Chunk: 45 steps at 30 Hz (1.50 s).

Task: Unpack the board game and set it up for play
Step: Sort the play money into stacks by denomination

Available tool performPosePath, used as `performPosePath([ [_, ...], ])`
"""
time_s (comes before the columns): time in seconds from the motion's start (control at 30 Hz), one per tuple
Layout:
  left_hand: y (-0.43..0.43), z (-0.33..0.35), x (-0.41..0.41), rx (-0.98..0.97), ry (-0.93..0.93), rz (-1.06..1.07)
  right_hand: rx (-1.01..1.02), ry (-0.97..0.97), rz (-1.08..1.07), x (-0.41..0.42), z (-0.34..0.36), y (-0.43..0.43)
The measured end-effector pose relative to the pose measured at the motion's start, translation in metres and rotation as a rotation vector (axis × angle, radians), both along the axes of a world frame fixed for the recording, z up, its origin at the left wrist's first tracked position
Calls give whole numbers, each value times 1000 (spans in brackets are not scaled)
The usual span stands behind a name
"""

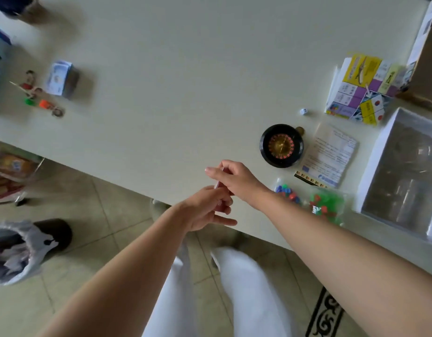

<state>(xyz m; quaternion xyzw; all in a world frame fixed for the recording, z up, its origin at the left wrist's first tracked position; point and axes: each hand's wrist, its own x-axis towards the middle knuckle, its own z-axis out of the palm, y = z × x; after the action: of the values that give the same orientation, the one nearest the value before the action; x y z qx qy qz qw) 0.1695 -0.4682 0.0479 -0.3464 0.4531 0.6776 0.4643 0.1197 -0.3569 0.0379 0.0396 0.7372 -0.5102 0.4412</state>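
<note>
Pale tiled floor point(108, 210) runs beneath a cream table point(176, 69), and the head view, the only one, looks down on both. Over the table's near edge the left hand point(207, 210) cups a small red pack point(219, 206) from below with curled fingers. The right hand point(234, 178) pinches the pack's upper end between thumb and fingertips. Blur hides whether the pack holds cards.

Near the same edge, to the right, lie a bag of coloured pieces point(312, 203), a roulette wheel point(282, 145) and a rule sheet point(330, 156). A white die point(303, 111) lies beyond the wheel. Towards the right edge are the folded game board point(361, 93) and the open box tray point(404, 176). A stack of play money point(60, 79) and some pawns point(37, 93) lie near the left edge. A lined bin point(20, 251) stands on the floor.

The step looks like opening or squaring this pack. It would go best with the lower hand steady, the top peeled gently, and the work shifted over the table so nothing drops to the floor.
</note>
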Motion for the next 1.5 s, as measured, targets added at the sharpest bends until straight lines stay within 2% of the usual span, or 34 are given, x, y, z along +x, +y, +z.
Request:
performPosePath([
  [0.3,-115,-11,9,-134,71,46,59,58,62,7,-4,-128],
  [0.4,-178,-15,14,-180,143,-39,82,68,156,5,-4,-189],
  [0.5,-236,-17,12,-152,173,-58,131,73,190,0,-6,-245],
  [0.63,-291,-14,3,-38,157,71,159,33,195,-10,-9,-298],
  [0.7,-317,-16,-2,-52,158,125,119,4,121,-16,-12,-322],
  [0.83,-348,-18,-13,-78,116,393,109,-87,-166,-28,-17,-340],
  [0.93,-358,-14,-22,-77,101,414,45,-219,-128,-27,-22,-341],
  [1.13,-364,-16,-31,-45,65,477,-78,-249,-296,-30,-31,-350],
  [1.37,-362,-17,-40,-113,124,546,-56,-312,-269,-42,-31,-356],
  [1.5,-356,-17,-54,-88,131,604,-42,-265,-301,-56,-30,-357],
])
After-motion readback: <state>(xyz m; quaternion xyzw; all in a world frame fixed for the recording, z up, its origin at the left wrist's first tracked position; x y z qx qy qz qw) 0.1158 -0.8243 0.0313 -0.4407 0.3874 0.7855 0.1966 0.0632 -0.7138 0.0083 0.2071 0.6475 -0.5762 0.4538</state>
